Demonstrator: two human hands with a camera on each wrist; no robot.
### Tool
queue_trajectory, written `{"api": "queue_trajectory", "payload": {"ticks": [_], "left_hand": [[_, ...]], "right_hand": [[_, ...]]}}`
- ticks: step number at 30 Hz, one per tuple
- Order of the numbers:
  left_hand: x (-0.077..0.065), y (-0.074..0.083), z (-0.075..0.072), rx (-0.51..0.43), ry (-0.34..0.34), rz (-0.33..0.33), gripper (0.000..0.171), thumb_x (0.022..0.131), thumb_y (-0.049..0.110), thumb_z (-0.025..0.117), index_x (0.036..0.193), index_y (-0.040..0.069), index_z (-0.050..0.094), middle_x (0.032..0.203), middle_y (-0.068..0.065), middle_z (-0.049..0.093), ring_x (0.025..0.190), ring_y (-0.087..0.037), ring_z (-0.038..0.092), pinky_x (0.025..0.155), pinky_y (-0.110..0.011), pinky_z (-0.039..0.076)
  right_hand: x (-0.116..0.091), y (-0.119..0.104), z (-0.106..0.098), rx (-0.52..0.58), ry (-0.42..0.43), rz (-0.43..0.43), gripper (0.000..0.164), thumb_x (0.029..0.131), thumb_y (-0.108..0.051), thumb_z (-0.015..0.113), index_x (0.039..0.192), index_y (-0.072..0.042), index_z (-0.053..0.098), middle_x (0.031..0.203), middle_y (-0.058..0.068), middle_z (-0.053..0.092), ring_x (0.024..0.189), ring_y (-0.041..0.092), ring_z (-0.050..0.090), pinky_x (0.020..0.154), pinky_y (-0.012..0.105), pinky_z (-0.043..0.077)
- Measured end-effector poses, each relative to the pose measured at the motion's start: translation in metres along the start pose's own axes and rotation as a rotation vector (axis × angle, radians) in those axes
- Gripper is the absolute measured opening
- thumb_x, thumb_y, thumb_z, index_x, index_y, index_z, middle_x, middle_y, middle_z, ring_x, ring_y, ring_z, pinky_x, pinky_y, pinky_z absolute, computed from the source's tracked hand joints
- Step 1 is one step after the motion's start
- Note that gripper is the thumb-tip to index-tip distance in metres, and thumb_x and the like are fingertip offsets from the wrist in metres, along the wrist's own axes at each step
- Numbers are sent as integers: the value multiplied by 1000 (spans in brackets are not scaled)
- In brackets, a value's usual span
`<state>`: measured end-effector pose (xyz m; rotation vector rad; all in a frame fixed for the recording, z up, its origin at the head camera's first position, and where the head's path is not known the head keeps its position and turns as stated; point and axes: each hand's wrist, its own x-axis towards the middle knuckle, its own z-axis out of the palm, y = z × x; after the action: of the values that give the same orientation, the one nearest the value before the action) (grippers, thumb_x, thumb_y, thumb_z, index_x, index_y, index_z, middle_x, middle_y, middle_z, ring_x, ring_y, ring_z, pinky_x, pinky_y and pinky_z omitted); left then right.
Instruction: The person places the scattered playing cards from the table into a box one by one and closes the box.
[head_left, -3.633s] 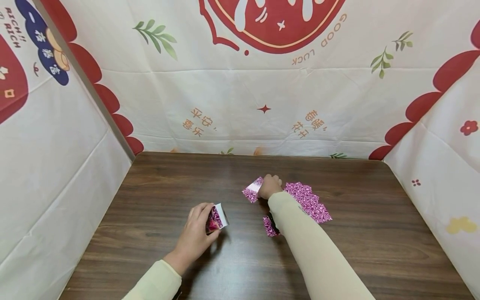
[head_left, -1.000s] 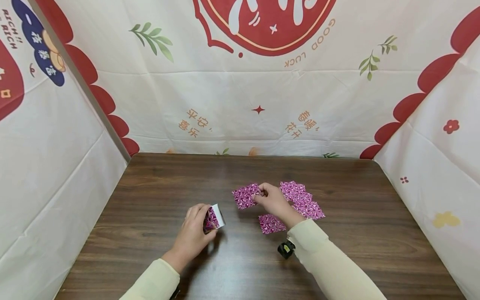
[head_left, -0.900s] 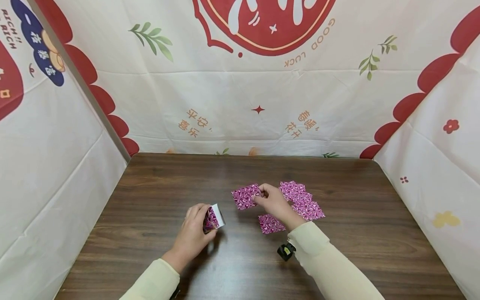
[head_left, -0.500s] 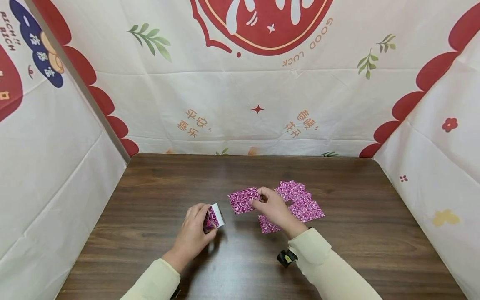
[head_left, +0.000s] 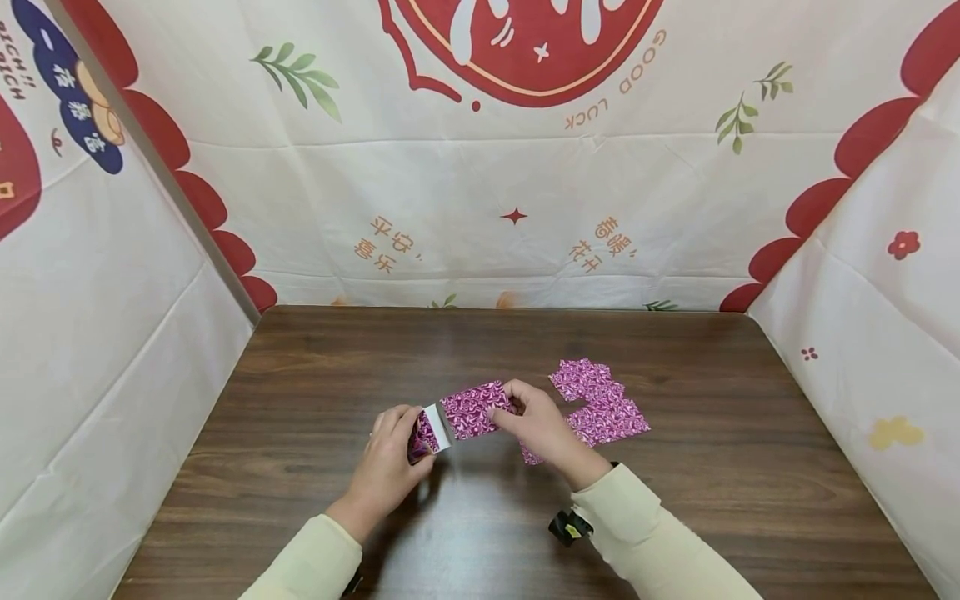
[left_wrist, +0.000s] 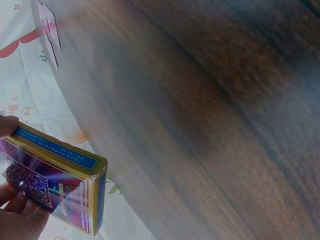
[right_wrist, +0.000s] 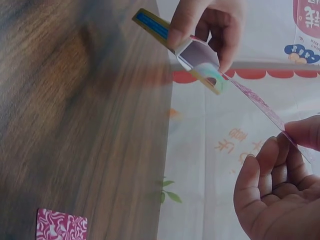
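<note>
Printed cloth is hanging behind the wood-grain table — loose cards lying on top. Above it, the left hand is gripping a box, the right hand pinching another card.

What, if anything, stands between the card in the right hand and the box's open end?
Nothing visible does; the right hand holds the card close to the open end of the box; whether they touch is unclear.

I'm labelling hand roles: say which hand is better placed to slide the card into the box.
Probably the right hand: it pinches the card close to the open box, which the left hand grips.
</note>
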<state>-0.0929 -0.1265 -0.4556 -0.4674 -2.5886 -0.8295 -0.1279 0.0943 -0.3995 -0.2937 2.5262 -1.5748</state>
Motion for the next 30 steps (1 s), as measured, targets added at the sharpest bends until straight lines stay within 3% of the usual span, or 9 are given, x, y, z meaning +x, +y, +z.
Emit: {"api": "queue_trajectory", "payload": {"ticks": [12, 30], "left_hand": [[0, 1, 1, -3, 5, 20, 60, 58, 13, 81, 112, 0, 56, 106, -11, 52, 100, -26, 47, 86, -39, 44], [0, 0, 0, 31, 6, 46, 62, 59, 13, 81, 113, -3, 54, 106, -12, 52, 100, -26, 48, 86, -39, 44]], "right_hand": [[-2, 0, 21, 53, 9, -14, 10, 79, -9, 63, 79, -7, 54, 65, -2, 45, 59, 11, 40, 51, 22, 36], [-7, -3, 37, -19, 46, -27, 9, 77, -9, 62, 78, -9, 54, 63, -3, 45, 54, 9, 40, 47, 21, 37]]}}
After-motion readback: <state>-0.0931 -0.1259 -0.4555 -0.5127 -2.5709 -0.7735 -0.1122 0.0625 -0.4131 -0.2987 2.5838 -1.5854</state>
